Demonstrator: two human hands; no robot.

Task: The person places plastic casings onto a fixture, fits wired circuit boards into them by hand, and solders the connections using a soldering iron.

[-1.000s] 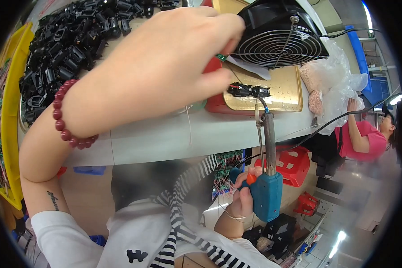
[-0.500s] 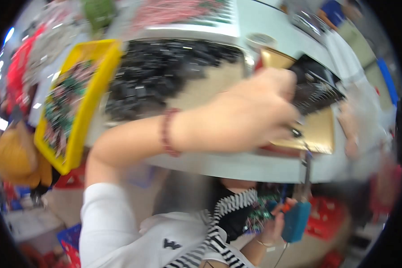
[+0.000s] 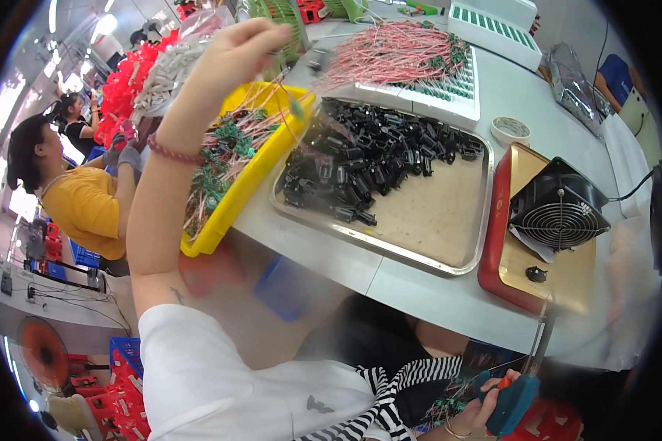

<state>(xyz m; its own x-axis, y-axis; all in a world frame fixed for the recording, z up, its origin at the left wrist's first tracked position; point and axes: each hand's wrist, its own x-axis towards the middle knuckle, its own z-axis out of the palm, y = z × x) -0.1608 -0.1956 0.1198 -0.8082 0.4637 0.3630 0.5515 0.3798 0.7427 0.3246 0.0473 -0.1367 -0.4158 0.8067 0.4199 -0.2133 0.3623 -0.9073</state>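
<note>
1. The left hand point(image 3: 239, 55) is up high over the yellow bin point(image 3: 228, 213), fingers pinched on a small green part with wires point(image 3: 296, 109).
2. The right hand point(image 3: 485, 404) grips the blue soldering tool point(image 3: 513, 404) low by the lap.
3. Lots of black parts point(image 3: 368, 162) wait in the metal tray point(image 3: 426, 253); I think much work is left.

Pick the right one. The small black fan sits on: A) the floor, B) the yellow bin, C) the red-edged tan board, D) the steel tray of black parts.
C: the fan rests on the red-edged tan board, to the right of the steel tray.
</note>
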